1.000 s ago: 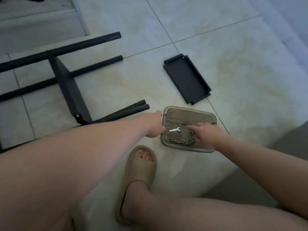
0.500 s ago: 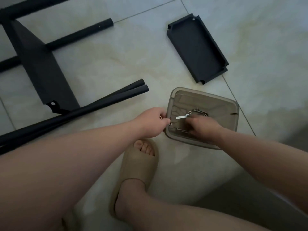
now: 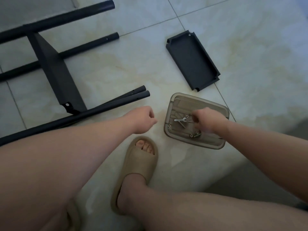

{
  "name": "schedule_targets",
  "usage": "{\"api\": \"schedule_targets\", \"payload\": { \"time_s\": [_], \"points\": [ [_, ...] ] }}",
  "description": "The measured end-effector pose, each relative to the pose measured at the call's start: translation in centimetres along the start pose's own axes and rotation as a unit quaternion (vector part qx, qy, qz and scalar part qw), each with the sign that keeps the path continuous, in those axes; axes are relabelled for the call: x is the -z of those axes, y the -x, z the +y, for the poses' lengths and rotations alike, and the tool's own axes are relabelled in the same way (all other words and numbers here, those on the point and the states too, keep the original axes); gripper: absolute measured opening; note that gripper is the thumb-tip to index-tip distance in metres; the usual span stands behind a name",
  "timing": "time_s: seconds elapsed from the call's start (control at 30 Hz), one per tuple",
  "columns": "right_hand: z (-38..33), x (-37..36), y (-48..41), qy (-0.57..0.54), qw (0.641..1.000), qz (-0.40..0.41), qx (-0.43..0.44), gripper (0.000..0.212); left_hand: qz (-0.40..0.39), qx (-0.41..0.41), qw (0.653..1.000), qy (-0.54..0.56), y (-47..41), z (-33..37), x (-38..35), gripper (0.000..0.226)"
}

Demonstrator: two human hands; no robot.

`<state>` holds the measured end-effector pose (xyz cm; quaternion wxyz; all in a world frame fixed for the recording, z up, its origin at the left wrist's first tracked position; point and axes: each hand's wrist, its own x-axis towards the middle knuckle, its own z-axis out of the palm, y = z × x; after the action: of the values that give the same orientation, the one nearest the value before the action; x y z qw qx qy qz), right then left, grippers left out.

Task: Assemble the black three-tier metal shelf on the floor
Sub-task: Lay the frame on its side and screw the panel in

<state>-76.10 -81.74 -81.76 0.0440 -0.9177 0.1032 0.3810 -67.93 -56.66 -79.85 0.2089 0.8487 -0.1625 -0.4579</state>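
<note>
**Right hand in the parts tray**

The right hand (image 3: pixel 206 120) reaches into the clear tray (image 3: pixel 221 144), fingers curled down among screws (image 3: pixel 197 134) beside a small wrench (image 3: pixel 180 120); whether it pinches one I cannot tell. The left hand (image 3: pixel 141 119) hangs in a loose fist left of the tray, apparently empty. The half-built frame (image 3: pixel 55 70) lies at left, a loose tier (image 3: pixel 191 60) beyond the tray.

Black shelf tray (image 3: pixel 191 60); tan slipper (image 3: pixel 138 165); silver wrench (image 3: pixel 180 120).
</note>
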Motion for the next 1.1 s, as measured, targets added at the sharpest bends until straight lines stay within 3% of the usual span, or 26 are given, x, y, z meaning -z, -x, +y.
{"api": "schedule_targets", "payload": {
  "time_s": [0.13, 0.3, 0.53, 0.83, 0.9, 1.0, 1.1],
  "points": [
    [-2.0, 4.0, 3.2, -0.004, 0.998, 0.060, 0.006, 0.003, 0.036, 0.006, 0.997, -0.068, 3.9, -2.0, 3.9, 0.011],
    [-8.3, 8.9, 7.1, -0.025, 0.990, 0.132, 0.050, 0.007, 0.105, 0.009, 0.989, -0.104, 10.1, -5.1, 9.0, 0.014],
    [-20.3, 13.2, 9.5, -0.099, 0.980, 0.127, 0.121, 0.004, 0.172, 0.019, 0.983, -0.056, 18.0, -12.0, 14.0, 0.009],
    [-31.2, 11.3, 6.4, -0.158, 0.965, 0.062, 0.200, 0.019, 0.153, 0.098, 0.983, -0.039, 15.9, -20.3, 15.8, 0.036],
    [-32.4, 10.1, 5.4, -0.175, 0.962, 0.043, 0.204, 0.026, 0.127, 0.095, 0.987, -0.036, 14.3, -21.2, 15.1, 0.043],
    [-32.8, 7.9, 4.0, -0.212, 0.956, 0.024, 0.202, 0.019, 0.055, 0.078, 0.994, -0.048, 11.9, -22.3, 13.3, 0.057],
    [-32.4, 5.5, 2.6, -0.250, 0.946, 0.023, 0.207, 0.016, 0.034, 0.054, 0.997, -0.048, 9.5, -23.2, 11.7, 0.054]
  ]
}}
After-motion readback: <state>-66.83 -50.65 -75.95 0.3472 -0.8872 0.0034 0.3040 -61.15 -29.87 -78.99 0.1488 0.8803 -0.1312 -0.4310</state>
